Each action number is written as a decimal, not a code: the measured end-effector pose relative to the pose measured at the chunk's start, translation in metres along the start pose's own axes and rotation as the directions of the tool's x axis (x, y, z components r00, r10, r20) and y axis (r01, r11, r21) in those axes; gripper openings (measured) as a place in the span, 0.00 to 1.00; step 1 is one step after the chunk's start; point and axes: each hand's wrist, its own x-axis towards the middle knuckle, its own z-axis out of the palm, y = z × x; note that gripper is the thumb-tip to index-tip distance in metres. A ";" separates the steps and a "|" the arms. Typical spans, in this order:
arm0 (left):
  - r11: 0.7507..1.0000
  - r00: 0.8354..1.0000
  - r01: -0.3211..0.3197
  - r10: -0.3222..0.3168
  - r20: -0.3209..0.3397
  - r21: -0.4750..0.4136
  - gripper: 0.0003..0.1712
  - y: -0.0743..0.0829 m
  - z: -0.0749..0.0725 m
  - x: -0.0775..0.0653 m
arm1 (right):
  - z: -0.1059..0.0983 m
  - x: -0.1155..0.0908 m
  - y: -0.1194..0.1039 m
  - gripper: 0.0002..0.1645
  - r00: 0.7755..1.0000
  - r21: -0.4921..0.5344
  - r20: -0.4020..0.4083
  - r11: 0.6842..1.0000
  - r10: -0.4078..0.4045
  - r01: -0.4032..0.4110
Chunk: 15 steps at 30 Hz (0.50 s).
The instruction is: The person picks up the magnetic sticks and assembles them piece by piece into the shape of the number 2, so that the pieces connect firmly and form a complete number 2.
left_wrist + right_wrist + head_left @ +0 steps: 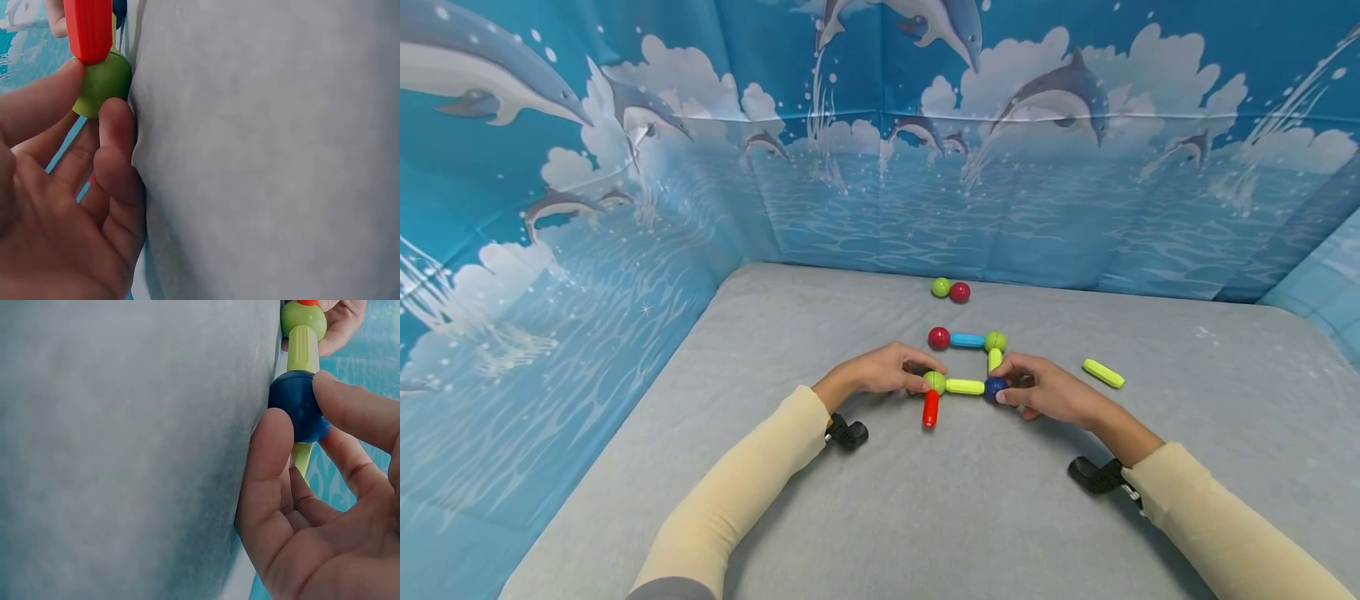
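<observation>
Just below frame centre, left hand [891, 371] pinches green ball [935, 382], right hand [1047, 388] navy ball [996, 389], both likely light, rigid, best held by their sides.

Ball-and-rod chain [965, 387], one piece, four balls and four rods, lying on a grey surface [925, 517].
From far end: glossy red ball [938, 337]; light-blue rod [967, 341], running rightward; far green ball [996, 341]; yellow-green rod, nearward; dark blue ball [295, 406]; second yellow-green rod [303, 350], leftward; near green ball [935, 382]; red rod [930, 410], free end nearward.
</observation>
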 end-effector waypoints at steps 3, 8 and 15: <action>1.000 1.000 0.010 -0.010 0.005 -0.008 0.21 0.000 0.000 0.000 | 0.000 0.000 0.000 0.19 1.000 0.001 -0.001 1.000 -0.003 0.003; 1.000 1.000 0.014 -0.014 0.004 -0.016 0.21 0.000 0.000 0.000 | 0.000 -0.001 0.000 0.19 1.000 -0.002 -0.003 1.000 -0.003 0.003; 0.999 1.000 0.025 -0.026 -0.003 -0.043 0.21 0.000 0.002 -0.002 | 0.000 -0.001 -0.003 0.21 1.000 -0.005 -0.007 1.000 0.004 -0.004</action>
